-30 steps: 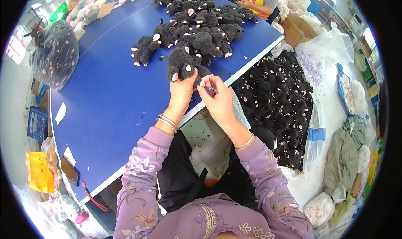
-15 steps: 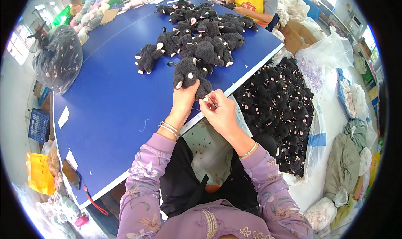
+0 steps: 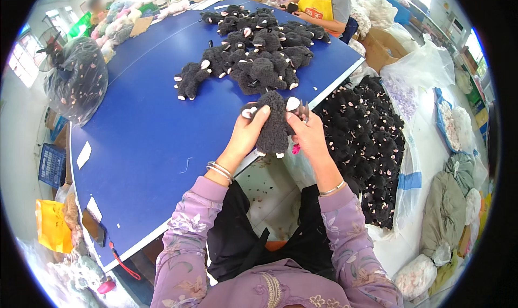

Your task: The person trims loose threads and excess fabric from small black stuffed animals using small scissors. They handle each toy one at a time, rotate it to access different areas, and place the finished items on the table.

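Observation:
A small black plush toy (image 3: 273, 124) with pale ears and feet hangs upright between my hands, just over the table's near edge. My left hand (image 3: 248, 131) is closed on its left side, the thumb pressed on the fur near one pale ear. My right hand (image 3: 309, 133) pinches the other side, and a slim dark pointed tool (image 3: 304, 111) sticks up from its fingers; its exact kind is unclear. Something small and bright pink (image 3: 296, 149) shows below that hand. Beyond the held toy lies a heap of similar black plush toys (image 3: 264, 70) on the blue table (image 3: 145, 130).
A large open bag of black plush pieces (image 3: 367, 146) stands right of my knees. A filled clear plastic bag (image 3: 78, 81) sits on the table's left side, and a phone (image 3: 93, 228) lies at its near-left edge. Another person in a yellow apron (image 3: 318, 7) works across the table.
The toy has moved down and toward me and now hangs upright, its feet downward. My right hand has risen from its lower part to its side, the pointed tool now pointing up.

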Motion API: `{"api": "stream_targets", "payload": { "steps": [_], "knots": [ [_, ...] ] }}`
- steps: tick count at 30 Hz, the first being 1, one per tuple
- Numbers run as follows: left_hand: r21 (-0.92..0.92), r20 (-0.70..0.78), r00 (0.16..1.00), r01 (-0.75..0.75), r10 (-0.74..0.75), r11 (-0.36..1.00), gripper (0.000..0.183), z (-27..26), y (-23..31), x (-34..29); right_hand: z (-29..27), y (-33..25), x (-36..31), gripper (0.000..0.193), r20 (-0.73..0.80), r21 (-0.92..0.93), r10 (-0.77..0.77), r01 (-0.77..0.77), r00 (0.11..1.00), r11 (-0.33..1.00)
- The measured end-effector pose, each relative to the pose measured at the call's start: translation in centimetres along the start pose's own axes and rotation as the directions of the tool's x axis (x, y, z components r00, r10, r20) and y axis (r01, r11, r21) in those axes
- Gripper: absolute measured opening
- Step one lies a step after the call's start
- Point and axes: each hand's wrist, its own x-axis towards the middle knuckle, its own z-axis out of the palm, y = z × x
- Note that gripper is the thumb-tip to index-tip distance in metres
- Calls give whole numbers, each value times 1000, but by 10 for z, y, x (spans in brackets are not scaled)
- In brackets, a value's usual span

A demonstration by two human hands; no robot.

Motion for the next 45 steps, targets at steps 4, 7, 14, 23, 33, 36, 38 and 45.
{"api": "stream_targets", "payload": {
  "steps": [4,7,14,23,33,36,38,45],
  "knots": [
    [152,-155,979,152,-128,977,30,-11,3,4,4,-13,-3,16,48,67,99,-102,994,993],
    [159,-138,990,20,2,987,30,-8,4,3,1,-8,-1,19,98,15,132,-134,986,991],
    [95,-269,962,-7,33,995,38,-17,5,10,-12,-13,0,22,143,-37,171,-168,975,985],
    [252,-493,792,-266,359,931,20,-84,4,51,-117,-30,30,26,-400,668,-140,392,906,633],
    [888,-382,842,221,380,403,41,-170,9,65,-25,-5,18,24,5,98,66,-67,998,993],
    [709,-447,809,60,381,703,27,-162,2,51,-18,1,17,25,106,25,71,-74,992,997],
    [322,-493,849,-24,189,947,23,-135,11,36,-15,5,16,26,131,-29,64,-61,989,998],
    [-149,64,998,13,-4,989,33,-34,9,-8,13,13,11,33,166,-3,-99,101,981,995]
  ]
}}
